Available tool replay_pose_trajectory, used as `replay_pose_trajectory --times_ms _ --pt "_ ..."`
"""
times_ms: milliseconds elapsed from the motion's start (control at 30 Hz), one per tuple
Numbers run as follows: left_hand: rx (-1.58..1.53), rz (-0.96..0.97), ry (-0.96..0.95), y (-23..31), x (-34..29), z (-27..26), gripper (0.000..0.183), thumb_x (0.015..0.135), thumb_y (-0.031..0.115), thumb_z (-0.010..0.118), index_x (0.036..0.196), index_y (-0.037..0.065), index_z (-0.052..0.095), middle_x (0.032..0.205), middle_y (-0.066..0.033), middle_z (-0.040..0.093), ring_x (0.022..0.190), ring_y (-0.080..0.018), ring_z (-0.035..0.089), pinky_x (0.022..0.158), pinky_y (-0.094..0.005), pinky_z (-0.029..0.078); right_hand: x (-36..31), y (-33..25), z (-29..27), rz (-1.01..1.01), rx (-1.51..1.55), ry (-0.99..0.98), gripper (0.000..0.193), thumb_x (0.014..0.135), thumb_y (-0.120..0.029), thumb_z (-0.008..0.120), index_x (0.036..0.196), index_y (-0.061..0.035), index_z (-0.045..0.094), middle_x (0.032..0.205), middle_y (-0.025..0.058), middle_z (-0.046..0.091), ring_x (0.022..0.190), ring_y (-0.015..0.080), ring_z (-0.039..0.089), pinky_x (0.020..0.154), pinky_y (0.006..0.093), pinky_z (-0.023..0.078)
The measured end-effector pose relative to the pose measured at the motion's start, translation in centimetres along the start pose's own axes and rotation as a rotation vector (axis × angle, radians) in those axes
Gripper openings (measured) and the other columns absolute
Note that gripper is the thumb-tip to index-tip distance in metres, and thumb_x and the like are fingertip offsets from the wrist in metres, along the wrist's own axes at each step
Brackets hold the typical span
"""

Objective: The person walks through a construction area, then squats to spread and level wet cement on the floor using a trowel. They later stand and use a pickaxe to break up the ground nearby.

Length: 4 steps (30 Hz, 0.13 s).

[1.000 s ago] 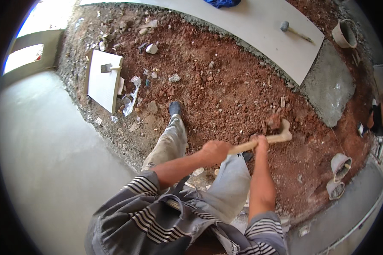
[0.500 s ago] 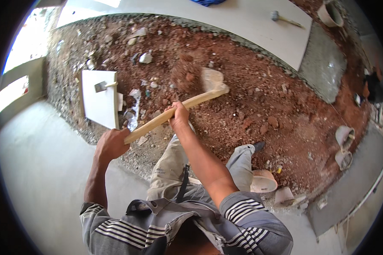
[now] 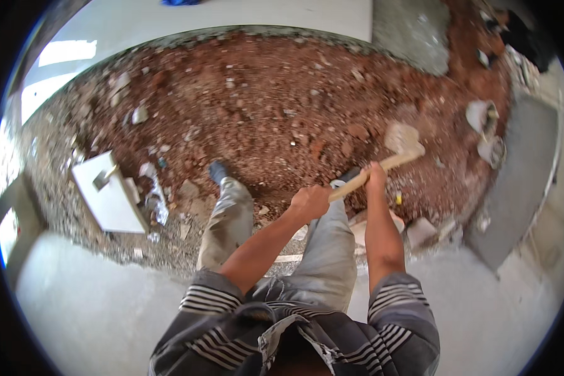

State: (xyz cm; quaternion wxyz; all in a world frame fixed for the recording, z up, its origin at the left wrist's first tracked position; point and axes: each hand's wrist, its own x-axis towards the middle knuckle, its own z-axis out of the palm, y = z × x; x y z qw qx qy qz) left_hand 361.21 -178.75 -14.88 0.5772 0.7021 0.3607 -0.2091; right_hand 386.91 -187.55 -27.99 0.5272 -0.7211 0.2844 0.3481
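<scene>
I hold a hoe (image 3: 391, 161) with a pale wooden handle, and both of my hands are closed around it. My left hand (image 3: 310, 203) grips the rear end of the handle. Further up, nearer the head, my right hand (image 3: 375, 178) wraps the shaft. The hoe's broad, dirt-coated blade (image 3: 402, 138) is over the loose red soil (image 3: 282, 113), ahead and to my right. Whether the blade touches the ground I cannot tell. My feet stand apart at the near side of the soil, the right one partly behind the handle.
To the left lies a white tile (image 3: 109, 197) with a trowel (image 3: 103, 178) on it, beside crumpled plastic (image 3: 158, 203). Buckets (image 3: 480, 116) stand at the right. Large pale tiles (image 3: 282, 14) border the far side; a wet grey mortar patch (image 3: 413, 34) adjoins them.
The hoe has swung to the right with both hands still on it. My view has turned right, and my left foot now shows on the soil.
</scene>
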Motion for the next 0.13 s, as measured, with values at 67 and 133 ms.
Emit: replay_pose_trajectory --times_ms 67,133 --pt "0.000 -0.038 -0.024 1.6 1.3 0.6 0.027 0.088 0.013 0.055 0.112 0.006 0.063 0.095 -0.0180 0.071 0.090 -0.0372 0.070 0.080 -0.0485 0.055 1.6 -0.3 -0.2 0.040 -0.134 0.054 0.013 0.085 -0.004 0.063 0.093 -0.0023 0.053 0.074 0.0103 0.053 0.059 0.0237 0.055 0.055 0.0379 0.051" --pt "-0.056 -0.096 -0.103 2.2 0.9 0.0 0.030 0.087 0.013 0.055 0.115 0.007 0.062 0.103 -0.0205 0.070 0.099 -0.0360 0.068 0.087 -0.0470 0.053 -0.2 1.6 1.0 0.084 -0.167 0.079 0.013 0.085 -0.004 0.064 0.091 -0.0011 0.054 0.070 0.0108 0.054 0.056 0.0251 0.056 0.053 0.0400 0.053"
